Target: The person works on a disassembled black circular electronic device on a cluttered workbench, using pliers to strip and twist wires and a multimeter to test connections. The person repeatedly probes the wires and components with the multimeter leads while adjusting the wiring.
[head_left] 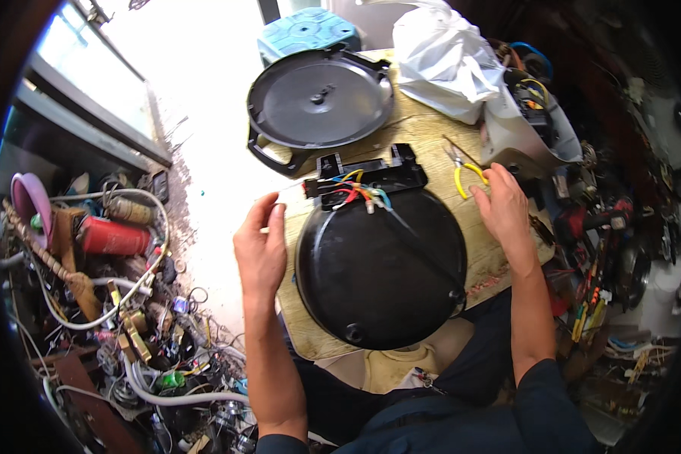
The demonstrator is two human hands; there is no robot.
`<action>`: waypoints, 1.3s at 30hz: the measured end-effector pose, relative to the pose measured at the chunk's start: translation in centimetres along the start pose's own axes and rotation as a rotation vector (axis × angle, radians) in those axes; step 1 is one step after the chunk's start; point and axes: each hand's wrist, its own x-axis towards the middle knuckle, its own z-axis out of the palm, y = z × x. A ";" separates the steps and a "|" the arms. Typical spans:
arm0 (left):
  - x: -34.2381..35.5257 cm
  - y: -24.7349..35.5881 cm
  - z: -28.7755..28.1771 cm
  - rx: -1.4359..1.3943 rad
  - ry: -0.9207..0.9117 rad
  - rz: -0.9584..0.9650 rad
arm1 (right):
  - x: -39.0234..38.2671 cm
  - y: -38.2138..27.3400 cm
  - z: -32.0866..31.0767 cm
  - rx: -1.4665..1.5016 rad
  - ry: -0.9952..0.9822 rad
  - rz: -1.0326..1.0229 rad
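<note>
Head view: black base [378, 280] lies on the table [480, 242], its near rim reaching the near edge; bare wood strip to its right, narrower one to its left. Left hand [259, 250] at the table's left side, just beside the base, thumb and fingers slightly apart, nothing seen in it. Right hand [503, 204] at the yellow pliers [458, 181], thumb and fingers apart around the handle ends; cannot tell whether they grip. Pliers lie right of the base, jaws parted, pointing away. Coloured wires [356, 191] bunch at the base's far end, by its black bracket [406, 170].

Containers: pale bin [507, 132], far right, holds a black part [536, 117] and wiring; white bag [443, 64] beside it, contents hidden.

Surface and room: round black cover [318, 113] toward the far edge; blue stool [308, 32] beyond; red cylinder [115, 236] amid floor clutter at left; tools crowd the right
</note>
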 end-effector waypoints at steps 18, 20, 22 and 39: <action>1.6 -0.2 3.1 -0.226 -0.177 -0.135 | 3.7 -1.4 4.3 -0.104 -0.350 0.168; 1.7 0.0 3.2 -0.242 -0.200 -0.167 | 3.5 -1.1 4.8 -0.146 -0.352 0.128; 1.9 -0.1 3.2 -0.270 -0.202 -0.171 | 3.4 -1.0 5.2 -0.161 -0.330 0.099; 3.0 0.6 2.9 -0.351 -0.240 -0.284 | 5.1 -6.8 -3.0 0.621 -0.241 -0.050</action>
